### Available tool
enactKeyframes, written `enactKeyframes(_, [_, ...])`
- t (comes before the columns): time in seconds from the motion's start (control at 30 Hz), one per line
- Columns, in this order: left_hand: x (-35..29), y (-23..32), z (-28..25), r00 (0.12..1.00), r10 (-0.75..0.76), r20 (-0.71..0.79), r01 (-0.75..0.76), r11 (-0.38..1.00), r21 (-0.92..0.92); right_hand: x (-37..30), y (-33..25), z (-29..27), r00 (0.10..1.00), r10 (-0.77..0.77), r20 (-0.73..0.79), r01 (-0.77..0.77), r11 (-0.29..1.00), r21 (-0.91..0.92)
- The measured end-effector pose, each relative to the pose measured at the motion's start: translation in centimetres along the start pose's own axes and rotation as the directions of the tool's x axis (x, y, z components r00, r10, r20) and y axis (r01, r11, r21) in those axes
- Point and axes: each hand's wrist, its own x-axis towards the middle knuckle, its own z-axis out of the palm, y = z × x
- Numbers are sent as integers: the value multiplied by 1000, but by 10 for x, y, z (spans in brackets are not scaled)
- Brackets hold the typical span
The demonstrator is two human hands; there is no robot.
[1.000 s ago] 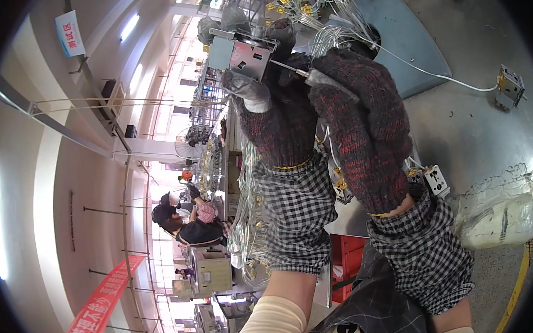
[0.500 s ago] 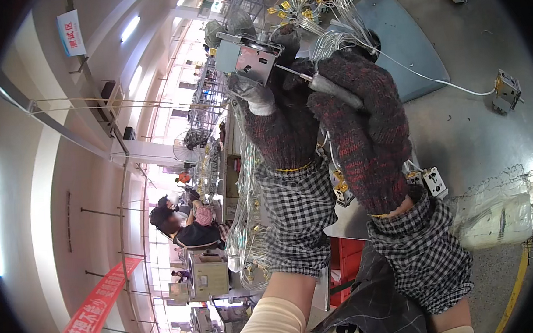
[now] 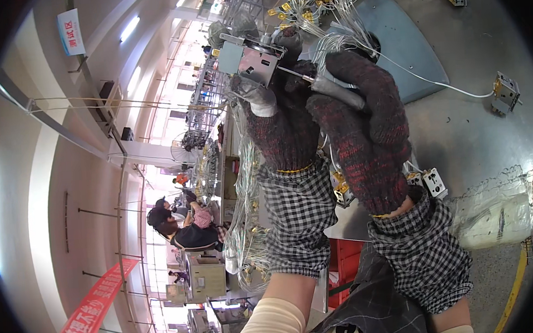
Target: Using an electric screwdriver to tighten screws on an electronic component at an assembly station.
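My left hand (image 3: 283, 126), in a dark knitted glove with grey-covered fingertips, is closed round a small silver metal box-shaped part (image 3: 256, 64) with cut-outs in its face. A screwdriver (image 3: 337, 92) with a thin shaft and a grey, wrapped-looking handle lies in my right hand (image 3: 368, 139), gloved alike. Its shaft points left at the side of the metal part; whether the tip touches a screw is too small to tell. The right fingers curl about the handle, leaving its upper side showing. Checked sleeve covers reach over both forearms.
Thin pale wires (image 3: 344, 44) and yellow connectors (image 3: 303, 14) crowd the far side of the metal table (image 3: 460, 136). A blue-grey plate (image 3: 409, 48) lies there. Metal boxes sit at the right (image 3: 506, 92) and beside my right wrist (image 3: 434, 182). A co-worker (image 3: 192, 235) sits leftward.
My right fingers have shifted on the screwdriver; the upper ones have lifted and spread, so more of the handle shows. The metal part has barely moved in my left hand.
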Motion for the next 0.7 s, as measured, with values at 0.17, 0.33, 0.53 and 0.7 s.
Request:
enactKeyframes(0.17, [-2, -6, 12, 998, 13, 68, 5, 965, -261, 0, 8, -4, 998, -60, 25, 60, 998, -16])
enactKeyframes(0.33, [-6, 1, 31, 995, -6, -95, 1, 999, -44, -1, 4, 0, 998, 64, -20, -63, 995, 75])
enactKeyframes(0.53, [-1, -5, 11, 996, 58, 68, -39, 965, -260, 0, 8, -2, 985, -170, 16, 171, 983, -63])
enactKeyframes(0.7, [-6, -8, 21, 999, 35, -8, -36, 997, -64, -1, 13, -3, 1000, -24, -6, 24, 1000, -15])
